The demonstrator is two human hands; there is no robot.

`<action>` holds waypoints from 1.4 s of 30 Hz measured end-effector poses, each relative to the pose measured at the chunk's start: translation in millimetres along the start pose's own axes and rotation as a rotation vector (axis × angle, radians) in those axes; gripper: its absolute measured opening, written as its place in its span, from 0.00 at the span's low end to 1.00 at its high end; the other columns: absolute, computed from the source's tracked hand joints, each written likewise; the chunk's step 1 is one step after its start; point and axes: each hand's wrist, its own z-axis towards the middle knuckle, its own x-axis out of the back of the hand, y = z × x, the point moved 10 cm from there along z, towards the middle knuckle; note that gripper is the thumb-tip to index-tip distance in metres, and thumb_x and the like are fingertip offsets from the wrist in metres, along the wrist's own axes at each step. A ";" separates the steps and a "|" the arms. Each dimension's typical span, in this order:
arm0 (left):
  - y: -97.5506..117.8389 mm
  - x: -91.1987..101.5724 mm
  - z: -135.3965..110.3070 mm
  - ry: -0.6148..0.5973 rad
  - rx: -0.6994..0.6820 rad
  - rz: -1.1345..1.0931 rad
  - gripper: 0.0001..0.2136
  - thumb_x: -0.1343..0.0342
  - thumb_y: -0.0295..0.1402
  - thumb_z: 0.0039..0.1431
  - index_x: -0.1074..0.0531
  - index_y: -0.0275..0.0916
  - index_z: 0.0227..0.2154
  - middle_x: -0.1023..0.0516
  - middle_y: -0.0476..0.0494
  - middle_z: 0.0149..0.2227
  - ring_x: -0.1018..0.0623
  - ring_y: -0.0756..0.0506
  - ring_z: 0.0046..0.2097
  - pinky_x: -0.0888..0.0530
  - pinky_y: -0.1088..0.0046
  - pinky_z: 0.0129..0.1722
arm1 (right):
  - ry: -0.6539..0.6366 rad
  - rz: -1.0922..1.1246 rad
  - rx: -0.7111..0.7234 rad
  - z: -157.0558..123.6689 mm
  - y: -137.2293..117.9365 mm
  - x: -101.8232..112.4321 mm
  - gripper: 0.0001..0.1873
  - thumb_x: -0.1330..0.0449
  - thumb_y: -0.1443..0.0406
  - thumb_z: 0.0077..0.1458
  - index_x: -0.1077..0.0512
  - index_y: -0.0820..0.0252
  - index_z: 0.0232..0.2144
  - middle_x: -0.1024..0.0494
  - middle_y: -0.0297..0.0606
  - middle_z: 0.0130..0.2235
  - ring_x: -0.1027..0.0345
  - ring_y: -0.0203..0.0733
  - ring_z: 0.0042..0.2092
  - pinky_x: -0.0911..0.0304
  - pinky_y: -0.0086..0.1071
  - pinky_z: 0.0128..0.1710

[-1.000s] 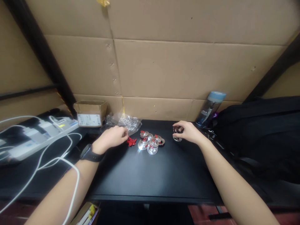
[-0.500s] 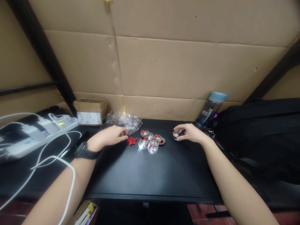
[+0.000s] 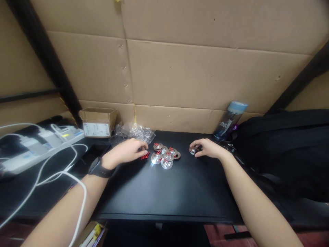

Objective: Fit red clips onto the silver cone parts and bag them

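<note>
My left hand (image 3: 130,151) is held over a small bunch of red cords (image 3: 145,156) on the black table, partly hiding it. Its fingers are bent, with a gap between thumb and fingertips, and nothing shows in them. My right hand (image 3: 208,149) has thumb and fingers round the rim of a silver finger cymbal (image 3: 193,150) at table level; whether a second one lies under it I cannot tell. Between the hands lies a loose heap of several finger cymbals (image 3: 168,156), some with red cord loops through their domes.
Behind my left hand lie crumpled clear plastic (image 3: 141,133) and a small cardboard box (image 3: 97,125). A white power strip (image 3: 46,147) with trailing cables is at the left, one cable crossing my left forearm. A blue-capped bottle (image 3: 229,120) and a black bag (image 3: 285,151) stand right.
My left hand has moved right over the red cords, hiding more of them. The finger cymbal at my right hand has tipped from a slant to nearly flat.
</note>
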 end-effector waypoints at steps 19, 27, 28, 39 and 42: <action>67.1 -5.2 7.2 0.176 -0.264 -0.118 0.08 0.47 0.29 0.69 0.23 0.41 0.39 0.19 0.45 0.37 0.21 0.47 0.38 0.29 0.71 0.42 | 0.116 -0.046 0.578 -7.1 -141.4 -52.3 0.16 0.41 0.66 0.68 0.20 0.42 0.52 0.23 0.39 0.60 0.31 0.51 0.60 0.35 0.52 0.60; 57.2 -1.1 7.9 0.214 -0.200 -0.107 0.08 0.47 0.30 0.68 0.22 0.41 0.39 0.18 0.46 0.35 0.22 0.47 0.34 0.29 0.71 0.38 | 0.270 0.091 0.546 -1.3 -132.6 -42.5 0.19 0.46 0.70 0.68 0.22 0.54 0.55 0.18 0.43 0.54 0.23 0.47 0.54 0.28 0.46 0.56; 57.0 -1.6 8.3 0.216 -0.194 -0.107 0.08 0.47 0.30 0.68 0.22 0.41 0.38 0.18 0.46 0.35 0.22 0.47 0.34 0.30 0.71 0.37 | 0.301 0.140 0.536 -2.8 -132.9 -37.4 0.18 0.46 0.70 0.68 0.22 0.54 0.54 0.18 0.43 0.54 0.23 0.47 0.54 0.27 0.45 0.56; 69.0 -12.1 11.9 0.265 -0.143 -0.176 0.07 0.47 0.34 0.69 0.25 0.39 0.39 0.22 0.44 0.37 0.24 0.45 0.37 0.30 0.70 0.40 | 0.459 0.236 0.559 -22.1 -157.7 -32.3 0.23 0.38 0.69 0.63 0.26 0.50 0.59 0.21 0.43 0.58 0.26 0.49 0.59 0.30 0.46 0.61; 67.9 -11.7 12.4 0.289 -0.128 -0.204 0.07 0.48 0.33 0.70 0.28 0.39 0.36 0.24 0.46 0.34 0.26 0.47 0.35 0.32 0.71 0.37 | 0.482 0.230 0.607 -25.8 -163.2 -32.1 0.22 0.38 0.68 0.64 0.27 0.49 0.60 0.22 0.43 0.57 0.26 0.48 0.58 0.29 0.45 0.60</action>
